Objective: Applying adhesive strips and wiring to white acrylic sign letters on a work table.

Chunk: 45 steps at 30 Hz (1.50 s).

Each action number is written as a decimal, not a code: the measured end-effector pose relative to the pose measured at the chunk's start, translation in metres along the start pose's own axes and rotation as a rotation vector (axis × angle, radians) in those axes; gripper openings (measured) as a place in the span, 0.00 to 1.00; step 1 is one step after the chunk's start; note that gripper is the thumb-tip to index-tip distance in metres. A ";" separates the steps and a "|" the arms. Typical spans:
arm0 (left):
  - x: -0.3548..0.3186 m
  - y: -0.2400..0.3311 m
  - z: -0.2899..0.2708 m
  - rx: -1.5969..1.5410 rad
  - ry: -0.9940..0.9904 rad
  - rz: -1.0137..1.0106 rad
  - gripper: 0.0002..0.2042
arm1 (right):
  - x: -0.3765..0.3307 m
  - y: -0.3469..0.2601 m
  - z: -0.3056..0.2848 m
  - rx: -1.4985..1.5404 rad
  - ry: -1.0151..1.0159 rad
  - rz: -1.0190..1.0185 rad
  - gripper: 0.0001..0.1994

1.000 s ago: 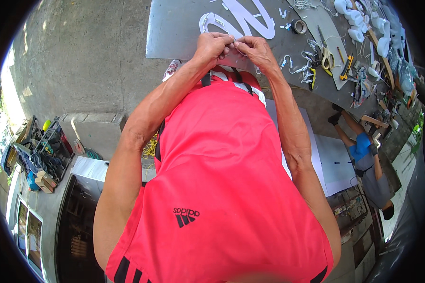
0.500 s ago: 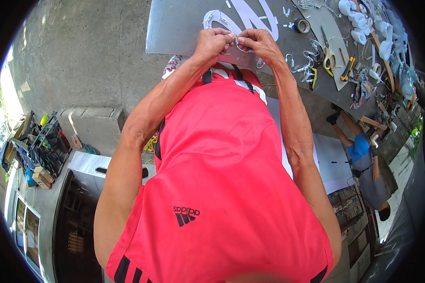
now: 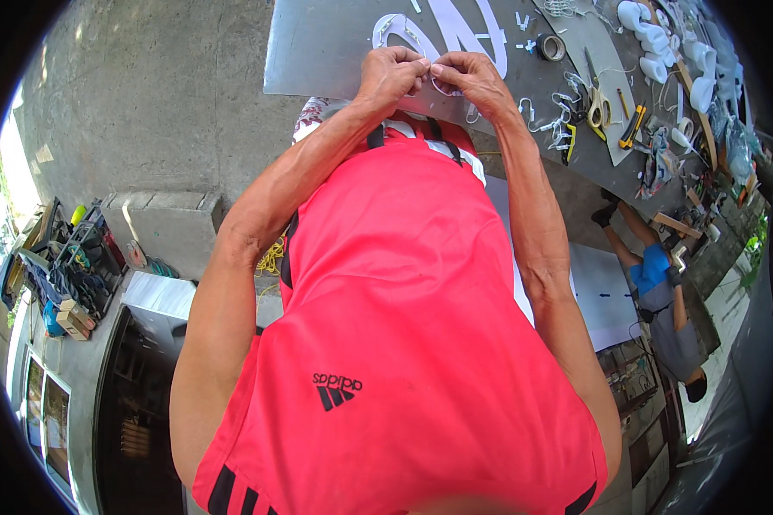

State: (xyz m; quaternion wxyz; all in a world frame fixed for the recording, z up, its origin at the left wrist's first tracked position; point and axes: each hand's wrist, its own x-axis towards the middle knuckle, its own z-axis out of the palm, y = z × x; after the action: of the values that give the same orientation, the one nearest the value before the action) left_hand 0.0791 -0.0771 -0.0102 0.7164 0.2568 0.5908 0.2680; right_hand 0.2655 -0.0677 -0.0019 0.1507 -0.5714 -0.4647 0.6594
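Observation:
Above the near edge of the grey table point(image 3: 318, 51), my left hand point(image 3: 392, 75) and my right hand point(image 3: 472, 79) meet fingertip to fingertip. Both are closed in a pinch on a thin white wire point(image 3: 439, 87), mostly hidden by the fingers; a loop of it hangs beside my right fingers. Just beyond my left hand lies a curved white cut-out shape point(image 3: 395, 26) with small light modules along it. Another white cut-out point(image 3: 465, 33), with slanting strokes, lies beyond my right hand.
On the table's right are a tape roll point(image 3: 550, 47), scissors point(image 3: 599, 107), a yellow-black cutter point(image 3: 633, 126) and tangled strings of white modules point(image 3: 565, 107). White moulded shapes point(image 3: 654, 43) lie farther right. Another person point(image 3: 661, 292) is at the right. A concrete block point(image 3: 163, 227) stands left.
My hands have drawn slightly closer, so the fingertips nearly touch and less wire shows between them. The other person's arm at the right has shifted a little.

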 end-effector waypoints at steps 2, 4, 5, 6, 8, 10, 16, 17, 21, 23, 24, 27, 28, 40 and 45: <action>0.000 -0.001 0.000 -0.011 -0.009 0.011 0.07 | -0.002 0.001 -0.001 0.107 -0.035 0.042 0.11; -0.001 -0.001 0.001 -0.045 -0.033 0.033 0.08 | -0.002 0.002 -0.001 0.136 -0.032 0.062 0.11; 0.000 -0.002 0.001 -0.046 -0.032 0.031 0.08 | -0.002 0.001 -0.001 0.165 -0.028 0.079 0.11; 0.000 -0.003 0.001 -0.042 -0.033 0.040 0.08 | -0.001 0.000 -0.002 0.164 -0.030 0.081 0.11; 0.001 -0.006 -0.001 -0.038 -0.032 0.047 0.08 | -0.001 -0.001 -0.004 0.060 -0.037 0.042 0.11; 0.004 -0.010 -0.002 -0.035 -0.054 0.093 0.08 | 0.002 0.005 -0.005 0.043 -0.048 0.031 0.12; 0.004 -0.008 0.000 -0.100 -0.070 0.061 0.09 | -0.003 0.001 0.000 -0.030 0.002 -0.001 0.14; 0.003 -0.008 0.000 -0.100 -0.070 0.060 0.09 | -0.004 -0.001 0.000 -0.061 0.025 -0.022 0.14; 0.003 -0.006 0.000 -0.103 -0.103 0.038 0.10 | -0.007 -0.004 -0.004 -0.071 0.052 -0.048 0.15; 0.002 -0.004 0.001 -0.109 -0.109 0.027 0.10 | -0.008 -0.005 -0.004 -0.274 0.290 -0.046 0.16; 0.002 -0.003 0.001 -0.110 -0.103 0.017 0.10 | -0.009 -0.008 -0.006 -0.274 0.289 -0.045 0.16; 0.001 -0.003 0.000 -0.099 -0.089 0.020 0.10 | -0.018 -0.016 -0.009 -0.286 0.326 -0.040 0.17; 0.001 -0.004 0.000 -0.087 -0.080 0.034 0.09 | -0.019 -0.016 -0.006 -0.347 0.300 -0.094 0.17; 0.004 -0.007 0.002 -0.090 -0.082 0.018 0.09 | -0.005 0.006 0.003 -0.514 0.317 -0.255 0.12; 0.000 0.000 0.002 -0.207 -0.081 -0.061 0.08 | -0.012 0.016 -0.046 -1.016 0.834 -0.151 0.10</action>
State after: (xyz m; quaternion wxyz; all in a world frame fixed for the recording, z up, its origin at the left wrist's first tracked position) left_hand 0.0805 -0.0771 -0.0098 0.7702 0.1739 0.5382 0.2949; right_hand 0.3156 -0.0650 -0.0032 0.0754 -0.7446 -0.6596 0.0692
